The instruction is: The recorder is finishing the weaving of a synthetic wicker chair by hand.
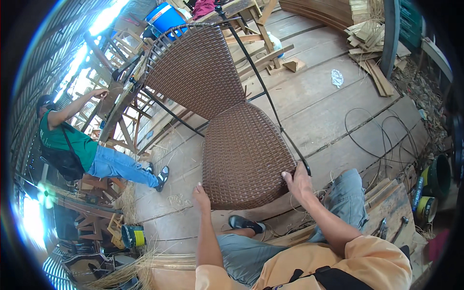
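Observation:
A brown woven wicker chair (244, 154) with a thin black metal frame (263, 89) is before me, its seat nearest and its backrest (198, 72) pointing away. Strand ends or loops stick out along the backrest's left and far edges. My left hand (201, 197) grips the seat's left front edge, thumb on top and the other fingers mostly hidden. At the right front corner, my right hand (298, 184) is closed round the seat edge beside a black frame tube, with its thumb on the weave.
A person in a green shirt (72, 145) stands at the left by a wooden bench. Loose strands (382, 135) and stacked wood strips (372, 48) lie at the right. Pliers (383, 228) rest on a board beside my right leg. A dark bucket (133, 236) stands lower left.

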Demonstrator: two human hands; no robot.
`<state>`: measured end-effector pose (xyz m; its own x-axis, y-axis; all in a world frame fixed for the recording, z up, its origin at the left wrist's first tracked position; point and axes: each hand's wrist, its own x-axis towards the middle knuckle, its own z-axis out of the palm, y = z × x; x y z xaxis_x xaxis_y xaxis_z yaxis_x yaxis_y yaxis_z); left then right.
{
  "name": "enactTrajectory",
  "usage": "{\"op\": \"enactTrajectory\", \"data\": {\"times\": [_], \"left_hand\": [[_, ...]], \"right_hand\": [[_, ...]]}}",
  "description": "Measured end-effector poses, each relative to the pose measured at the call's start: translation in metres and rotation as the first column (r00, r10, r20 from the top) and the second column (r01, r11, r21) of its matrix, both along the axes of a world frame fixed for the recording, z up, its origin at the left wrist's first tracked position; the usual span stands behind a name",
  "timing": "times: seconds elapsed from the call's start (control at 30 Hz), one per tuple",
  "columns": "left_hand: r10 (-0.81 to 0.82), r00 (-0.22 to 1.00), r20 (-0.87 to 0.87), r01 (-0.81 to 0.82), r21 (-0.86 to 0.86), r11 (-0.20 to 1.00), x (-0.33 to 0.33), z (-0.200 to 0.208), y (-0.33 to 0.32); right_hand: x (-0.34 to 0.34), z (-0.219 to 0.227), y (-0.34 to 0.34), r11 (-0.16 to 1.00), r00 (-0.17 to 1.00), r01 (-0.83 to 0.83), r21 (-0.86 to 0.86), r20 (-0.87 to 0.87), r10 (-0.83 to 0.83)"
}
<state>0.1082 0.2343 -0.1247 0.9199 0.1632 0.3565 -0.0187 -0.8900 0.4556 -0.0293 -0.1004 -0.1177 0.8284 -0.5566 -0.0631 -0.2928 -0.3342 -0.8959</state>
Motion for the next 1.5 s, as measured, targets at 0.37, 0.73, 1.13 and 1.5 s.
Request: {"op": "enactTrajectory", "data": {"times": [0.37, 0.73, 1.13, 1.5], "left_hand": [[0.138, 0.989, 0.050, -0.143, 0.111, 0.983, 0.033, -0.010, 0.021], [0.036, 0.995, 0.088, -0.029, -0.070, 0.997, 0.009, -0.014, 0.004], [-0.013, 0.991, -0.135, -0.015, -0.203, 0.979, -0.003, -0.028, 0.020], [-0.023, 0.981, -0.193, -0.032, -0.279, 0.960, 0.005, -0.036, 0.046]], "right_hand": [[0.006, -0.009, 0.034, 0.999, 0.999, -0.038, 0.005, -0.023, 0.038], [0.005, -0.005, 0.035, 0.998, 0.988, -0.057, 0.020, -0.141, 0.060], [0.021, -0.071, 0.020, 0.947, 0.987, -0.163, -0.279, -0.034, 0.159], [-0.001, -0.003, 0.032, 0.991, 0.981, -0.131, -0.033, -0.146, 0.125]]}}
